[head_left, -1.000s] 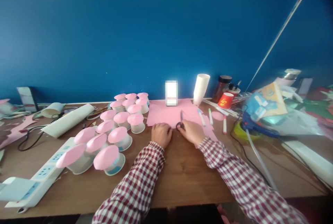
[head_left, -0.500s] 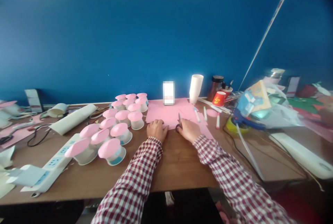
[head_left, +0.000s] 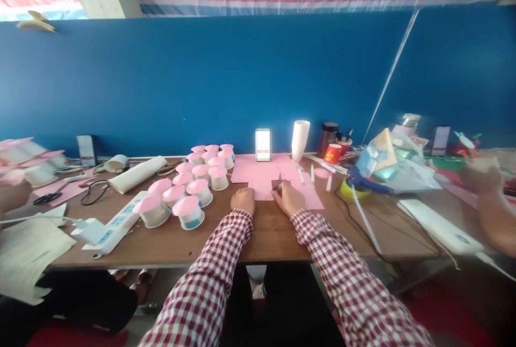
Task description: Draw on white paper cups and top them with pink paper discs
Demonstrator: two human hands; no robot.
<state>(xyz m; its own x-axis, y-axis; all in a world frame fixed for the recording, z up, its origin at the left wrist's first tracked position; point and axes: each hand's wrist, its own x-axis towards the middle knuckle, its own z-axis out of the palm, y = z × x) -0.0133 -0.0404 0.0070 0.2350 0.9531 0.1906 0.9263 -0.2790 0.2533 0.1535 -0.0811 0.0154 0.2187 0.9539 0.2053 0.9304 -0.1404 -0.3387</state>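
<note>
My left hand (head_left: 242,201) rests on the table in a loose fist beside the pink paper (head_left: 262,191), its fingertips hidden; no object shows in it. A little to the right, my right hand (head_left: 291,197) is closed around a pair of scissors (head_left: 279,184). Their dark handle is mostly covered by the fingers, and the blade points away over the paper. More pink sheets lie beneath and beyond both hands. To my left stand several white paper cups (head_left: 189,219), each topped with a pink paper disc. Several markers (head_left: 312,174) and a loose pink disc (head_left: 322,173) lie right of the paper.
A phone (head_left: 263,145) and stacked white cups (head_left: 300,140) stand by the blue wall. Left are a power strip (head_left: 116,223) and another person's hand (head_left: 14,196). Right are a red cup (head_left: 332,154), a blue glue gun (head_left: 366,181), plastic bags and another person's arm (head_left: 494,212).
The view has tilted upward and shifted, bringing people's hands in at both sides. My left fingers have curled in from lying on the paper. My right hand still holds the scissors.
</note>
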